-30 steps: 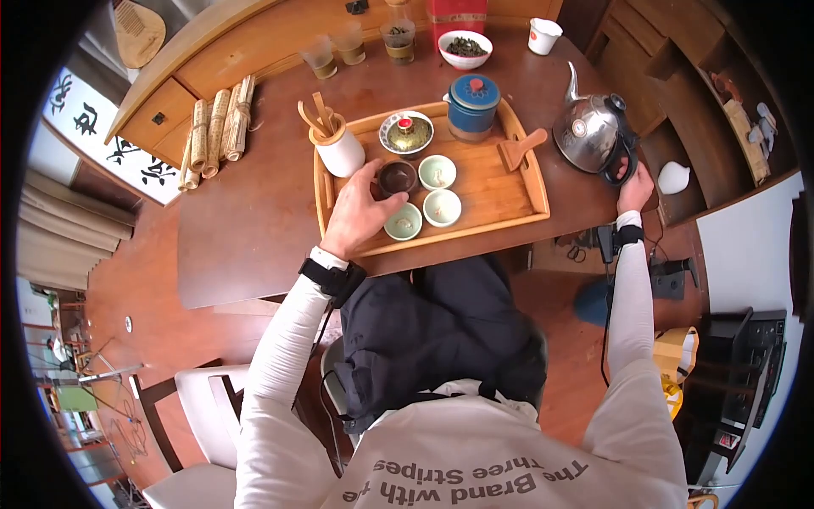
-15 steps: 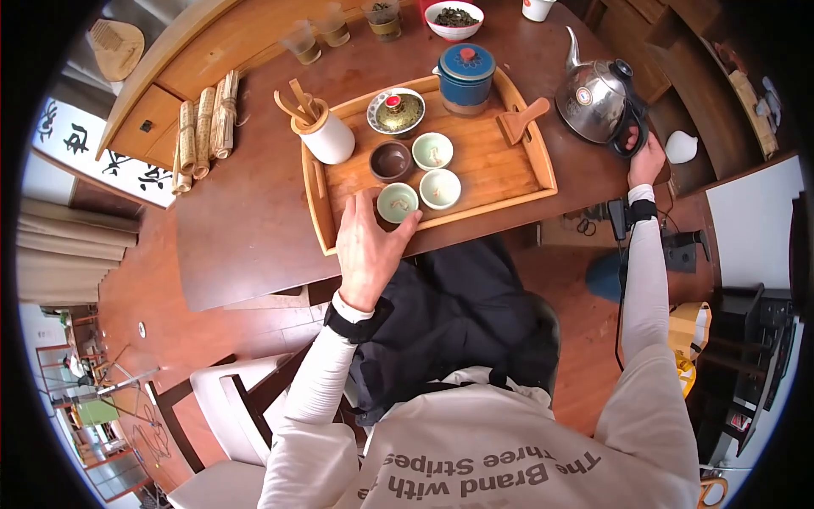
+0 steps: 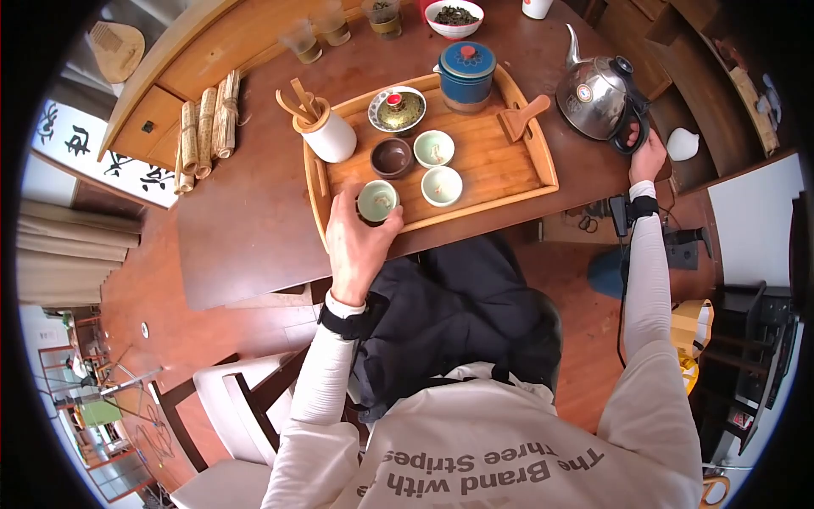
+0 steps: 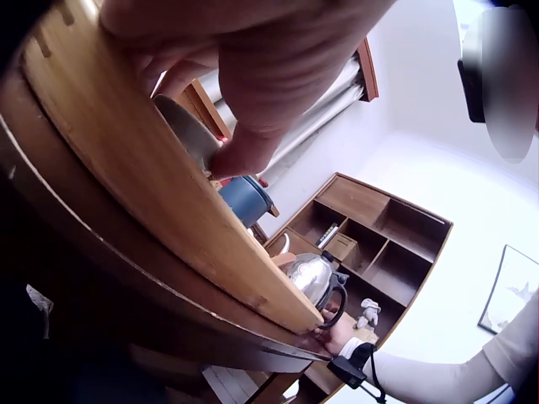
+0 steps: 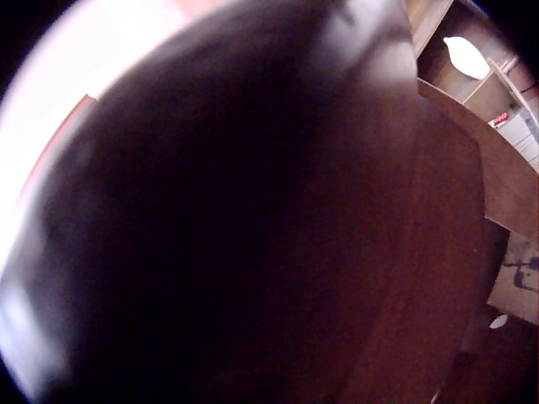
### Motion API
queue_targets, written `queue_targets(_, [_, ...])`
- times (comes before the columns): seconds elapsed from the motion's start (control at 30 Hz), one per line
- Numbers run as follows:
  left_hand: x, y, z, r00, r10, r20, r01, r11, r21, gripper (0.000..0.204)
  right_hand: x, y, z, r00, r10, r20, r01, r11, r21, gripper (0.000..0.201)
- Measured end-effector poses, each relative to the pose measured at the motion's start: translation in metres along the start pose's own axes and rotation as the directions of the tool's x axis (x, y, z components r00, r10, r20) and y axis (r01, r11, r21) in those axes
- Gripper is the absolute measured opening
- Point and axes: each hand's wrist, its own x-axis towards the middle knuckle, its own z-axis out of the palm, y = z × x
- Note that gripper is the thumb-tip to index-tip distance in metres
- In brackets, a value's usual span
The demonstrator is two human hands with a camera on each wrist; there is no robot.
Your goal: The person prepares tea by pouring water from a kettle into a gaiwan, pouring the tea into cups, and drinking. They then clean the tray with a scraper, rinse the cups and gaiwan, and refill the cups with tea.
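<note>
Thumb and fingers of my left hand [image 3: 358, 250] pinch a pale green teacup [image 3: 376, 204] near the front left of the wooden tray [image 3: 500, 174]. Two more pale green teacups, an upper one [image 3: 434, 149] and a lower one [image 3: 442, 187], sit to its right. A dark brown cup [image 3: 392, 159] stands just behind it. At the far right, my right hand [image 3: 649, 156] grips the black handle of a steel kettle [image 3: 589, 106], which is at the table's right side. Dark blur fills most of the right wrist view.
On the tray are a lidded bowl [image 3: 395, 110], a blue lidded jar [image 3: 468, 78], a white tool holder [image 3: 329, 140] and a wooden scoop [image 3: 519, 119]. Bamboo scrolls [image 3: 203, 131] lie left. Behind stand a bowl of tea leaves [image 3: 454, 19] and glass cups [image 3: 332, 24].
My left hand has gone from the dark brown cup to the front green teacup and shifted that teacup left, away from the others. My right hand keeps its grip on the kettle handle.
</note>
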Motion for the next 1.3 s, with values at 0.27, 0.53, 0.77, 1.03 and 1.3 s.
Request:
queue_targets(0.27, [0.002,0.000,-0.013,0.991,-0.096,0.095,0.131,0.857,-0.498,0.057,0.002,0.001,0.000,1.000,0.019,-0.004,-0.019,1.000,0.012,0.029])
queue_targets(0.53, [0.022,0.024,-0.022,0.994,0.102,-0.026,-0.105,0.973,-0.205,0.062,-0.002,-0.007,0.001,0.999,0.032,0.004,-0.032,0.999,-0.011,0.021])
queue_targets(0.77, [0.060,0.034,-0.032,0.799,0.595,0.088,-0.591,0.752,0.292,0.057,0.000,-0.004,0.000,0.999,0.034,0.001,-0.034,0.997,-0.073,0.021])
queue_targets(1.03, [0.079,0.054,-0.048,0.582,0.752,0.309,-0.737,0.328,0.590,0.047,-0.001,-0.005,-0.001,0.999,0.036,0.009,-0.035,0.995,-0.094,0.021])
queue_targets(1.3, [0.034,0.016,-0.034,0.989,0.143,-0.030,-0.145,0.983,-0.109,0.057,0.000,-0.006,-0.001,0.999,0.034,0.016,-0.032,0.996,-0.088,0.019])
